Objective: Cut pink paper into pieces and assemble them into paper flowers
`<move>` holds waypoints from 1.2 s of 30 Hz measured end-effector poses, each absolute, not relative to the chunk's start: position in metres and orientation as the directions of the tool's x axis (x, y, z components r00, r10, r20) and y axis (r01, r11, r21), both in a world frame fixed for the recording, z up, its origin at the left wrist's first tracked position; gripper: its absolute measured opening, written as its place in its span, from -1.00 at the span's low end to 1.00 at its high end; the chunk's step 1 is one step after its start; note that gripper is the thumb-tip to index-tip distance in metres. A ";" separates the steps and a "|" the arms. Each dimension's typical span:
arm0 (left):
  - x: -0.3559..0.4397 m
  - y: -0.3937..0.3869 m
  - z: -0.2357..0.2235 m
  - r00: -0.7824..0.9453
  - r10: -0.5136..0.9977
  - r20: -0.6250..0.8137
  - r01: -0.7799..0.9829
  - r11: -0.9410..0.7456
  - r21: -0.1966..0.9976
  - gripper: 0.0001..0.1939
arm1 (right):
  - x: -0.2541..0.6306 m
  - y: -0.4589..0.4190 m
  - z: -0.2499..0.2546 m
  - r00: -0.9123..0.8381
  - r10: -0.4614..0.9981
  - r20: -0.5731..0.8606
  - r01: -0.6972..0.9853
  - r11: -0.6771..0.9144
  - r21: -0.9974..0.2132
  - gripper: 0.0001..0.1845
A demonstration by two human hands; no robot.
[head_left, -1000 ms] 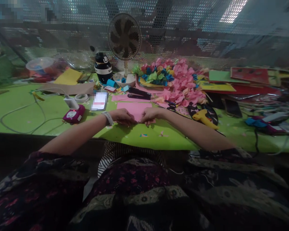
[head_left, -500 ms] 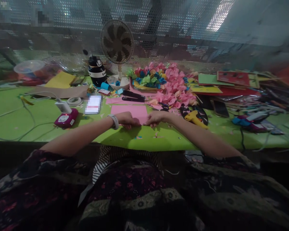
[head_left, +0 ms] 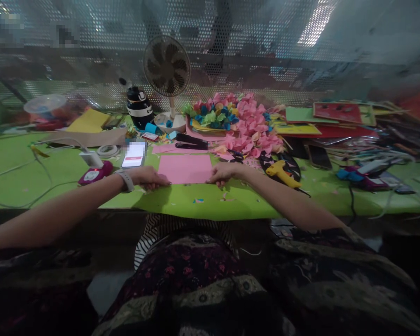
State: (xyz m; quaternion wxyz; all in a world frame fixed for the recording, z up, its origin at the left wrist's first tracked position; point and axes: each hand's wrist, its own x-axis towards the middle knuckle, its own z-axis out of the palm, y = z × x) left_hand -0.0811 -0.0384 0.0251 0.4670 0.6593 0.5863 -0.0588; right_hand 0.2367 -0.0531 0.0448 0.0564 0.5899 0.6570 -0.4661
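The left hand (head_left: pixel 147 177) and right hand (head_left: pixel 223 172) each rested with fingers curled on a near corner of the pink paper sheet (head_left: pixel 185 168), apparently pressing it flat on the green table (head_left: pixel 56 172), where it lay smooth, rectangular and uncreased before the person.

Dim, soft focus; ceiling light (head_left: pixel 317 23) glares (edges bowed).

A paper-craft workbench: folded paper flowers (head_left: pixel 245 128), coloured card sheets (head_left: pixel 303 114), glue gun (head_left: pixel 282 170), desk fan (head_left: pixel 166 67).
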 end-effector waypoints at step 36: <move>-0.022 -0.030 0.016 0.557 0.830 0.030 0.547 -0.393 0.739 -0.43 | 0.219 0.159 0.057 -0.257 0.957 0.134 0.961 0.268 -0.064 -0.67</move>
